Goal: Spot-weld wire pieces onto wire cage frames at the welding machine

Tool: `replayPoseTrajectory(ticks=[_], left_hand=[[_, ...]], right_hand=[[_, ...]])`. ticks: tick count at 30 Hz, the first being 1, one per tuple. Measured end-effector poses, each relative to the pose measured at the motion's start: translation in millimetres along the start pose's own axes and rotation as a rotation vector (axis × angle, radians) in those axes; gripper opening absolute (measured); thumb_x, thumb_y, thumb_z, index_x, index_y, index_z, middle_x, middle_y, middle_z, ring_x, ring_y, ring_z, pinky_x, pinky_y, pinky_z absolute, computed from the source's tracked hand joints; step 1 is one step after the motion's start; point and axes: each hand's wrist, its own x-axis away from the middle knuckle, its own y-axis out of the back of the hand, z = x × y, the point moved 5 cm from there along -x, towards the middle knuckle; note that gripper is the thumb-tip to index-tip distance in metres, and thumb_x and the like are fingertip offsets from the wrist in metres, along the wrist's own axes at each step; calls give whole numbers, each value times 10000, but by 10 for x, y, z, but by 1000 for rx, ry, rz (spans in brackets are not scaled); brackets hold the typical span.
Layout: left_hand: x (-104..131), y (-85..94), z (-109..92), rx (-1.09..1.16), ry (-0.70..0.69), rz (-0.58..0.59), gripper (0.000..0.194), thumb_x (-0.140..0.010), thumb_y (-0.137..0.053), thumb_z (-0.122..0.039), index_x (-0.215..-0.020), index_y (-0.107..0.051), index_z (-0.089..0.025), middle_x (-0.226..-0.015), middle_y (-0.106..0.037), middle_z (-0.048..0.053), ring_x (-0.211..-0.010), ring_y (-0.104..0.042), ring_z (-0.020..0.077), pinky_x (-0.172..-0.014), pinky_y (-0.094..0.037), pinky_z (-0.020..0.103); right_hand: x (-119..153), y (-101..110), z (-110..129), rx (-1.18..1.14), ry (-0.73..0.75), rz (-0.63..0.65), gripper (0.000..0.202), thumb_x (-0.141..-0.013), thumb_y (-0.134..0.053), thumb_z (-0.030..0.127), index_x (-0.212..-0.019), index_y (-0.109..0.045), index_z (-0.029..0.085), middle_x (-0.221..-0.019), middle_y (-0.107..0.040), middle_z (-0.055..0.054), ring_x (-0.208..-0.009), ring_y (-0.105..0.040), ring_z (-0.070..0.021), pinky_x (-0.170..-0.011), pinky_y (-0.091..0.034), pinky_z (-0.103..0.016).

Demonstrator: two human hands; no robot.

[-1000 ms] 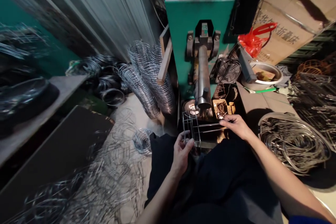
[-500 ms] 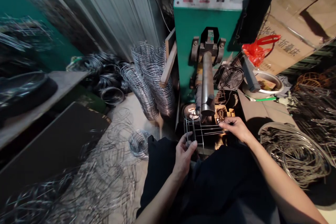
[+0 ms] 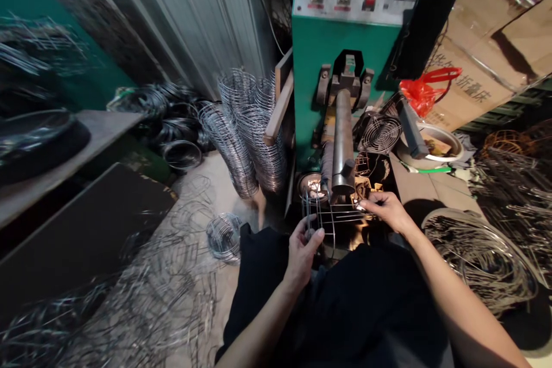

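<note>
A thin metal wire frame (image 3: 333, 227) with crossing rods lies between my hands, just below the end of the machine's round metal arm (image 3: 342, 144). My left hand (image 3: 302, 253) is closed on its left side, thumb on the near side and fingers among the wires. At the right end of the rods, my right hand (image 3: 390, 211) pinches with thumb and fingertips. Whether the frame touches the electrode under the arm cannot be made out. The arm juts out from a green welding machine (image 3: 310, 92) with a lit red lamp on its panel.
Stacks of wire rings (image 3: 263, 149) stand left of the machine. Loose bent wires (image 3: 168, 276) cover the floor at left. On the right are a round container of wire pieces (image 3: 478, 259), a pale bowl (image 3: 452, 152), a red plastic bag (image 3: 425, 95) and a large carton (image 3: 478, 69).
The view has shifted slightly, so the machine appears a little lower and farther right. Both hands keep hold of the wire frame, which has moved only slightly against the arm.
</note>
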Motion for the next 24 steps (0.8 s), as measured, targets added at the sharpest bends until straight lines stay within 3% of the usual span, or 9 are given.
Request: replayPoseTrajectory(ticks=[11,18,21,24], left_hand=[[-42,-57,-30,28,36,17,619,-760,-785,-406,-1264,-552,-133,-582,-508,-78,-434,-530,92,-428,-473,208],[-20,-25,-20,3,56,17,586,-803,-759,-380,-1288,-525,-150,-648,-562,-52,-505,-561,96,-484,-527,227],[-20,-35,-38,0,37,-3,559,-779,-777,-392,-1224,-552,-139,-649,-566,-50,-490,-560,95,-468,-514,223],[-18,-61,-42,19,23,-38,545,-755,-794,-398,-1174,-563,-136,-597,-530,-73,-444,-533,87,-427,-479,204]], right_hand=[[-1,17,18,3,12,-29,559,-752,-737,571,-528,-386,199,-545,-333,57,-551,-294,-93,-545,-239,-266],[304,51,13,52,315,-271,245,-887,-646,406,-795,-515,220,-772,-506,9,-738,-484,-159,-695,-395,-299],[446,-43,36,182,458,-246,250,-935,-573,354,-730,-564,209,-884,-570,-42,-879,-534,-206,-795,-407,-355],[480,-111,97,259,485,-282,335,-925,-597,342,-625,-555,199,-889,-590,-53,-890,-546,-221,-798,-403,-375]])
